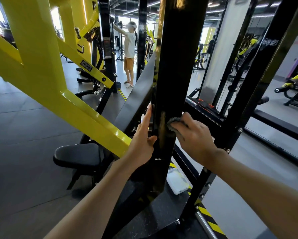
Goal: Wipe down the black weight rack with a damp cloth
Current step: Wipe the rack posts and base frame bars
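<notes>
The black weight rack's upright fills the centre of the frame, glossy, with a dull smeared streak low down. The right hand clutches a bunched grey cloth against it. The left hand lies along its left edge, fingers straight. At left, the yellow machine carries a plate reading "HAMMER STRENGTH", upside down.

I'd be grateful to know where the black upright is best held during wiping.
Take the black upright by its left edge, coming from the left, level with the grey cloth. It is a broad, flat-sided post, too wide to wrap, so the left hand lays fingers along the side and thumb on the front.
</notes>
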The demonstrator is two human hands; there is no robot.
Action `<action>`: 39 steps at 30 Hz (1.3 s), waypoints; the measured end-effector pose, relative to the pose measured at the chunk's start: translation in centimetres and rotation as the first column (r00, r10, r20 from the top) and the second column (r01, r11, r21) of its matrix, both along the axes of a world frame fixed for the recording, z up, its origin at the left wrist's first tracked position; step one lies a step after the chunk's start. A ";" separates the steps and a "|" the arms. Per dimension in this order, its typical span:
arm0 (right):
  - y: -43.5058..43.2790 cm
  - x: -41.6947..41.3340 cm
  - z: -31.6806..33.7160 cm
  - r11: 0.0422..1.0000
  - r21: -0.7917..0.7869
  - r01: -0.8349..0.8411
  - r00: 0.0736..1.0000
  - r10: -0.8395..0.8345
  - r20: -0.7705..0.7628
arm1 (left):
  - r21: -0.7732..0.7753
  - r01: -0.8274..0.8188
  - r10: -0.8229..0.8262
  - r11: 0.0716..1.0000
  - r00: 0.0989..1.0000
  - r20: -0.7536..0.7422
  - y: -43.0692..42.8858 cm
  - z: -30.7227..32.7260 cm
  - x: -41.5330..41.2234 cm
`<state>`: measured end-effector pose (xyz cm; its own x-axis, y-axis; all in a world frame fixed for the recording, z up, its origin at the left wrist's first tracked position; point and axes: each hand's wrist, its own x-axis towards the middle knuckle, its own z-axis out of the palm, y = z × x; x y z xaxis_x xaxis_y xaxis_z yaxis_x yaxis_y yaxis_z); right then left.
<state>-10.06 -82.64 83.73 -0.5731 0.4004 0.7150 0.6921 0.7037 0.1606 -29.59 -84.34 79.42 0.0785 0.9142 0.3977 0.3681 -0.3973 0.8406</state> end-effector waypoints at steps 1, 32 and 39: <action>-0.2 -0.1 -0.8 1.000 -0.008 -0.027 0.994 0.028 0.106 | 0.002 0.006 -0.006 1.000 1.000 0.003 -0.2 0.0 0.0; 0.1 -0.7 -1.9 0.995 0.100 0.020 1.000 -0.021 0.009 | -0.089 -0.050 0.042 0.995 0.995 -0.095 -0.9 -1.3 0.0; -0.1 -0.4 -1.9 0.998 0.056 0.036 0.997 -0.032 -0.068 | -0.119 0.008 -0.015 0.993 0.998 -0.055 -0.7 -2.3 -0.3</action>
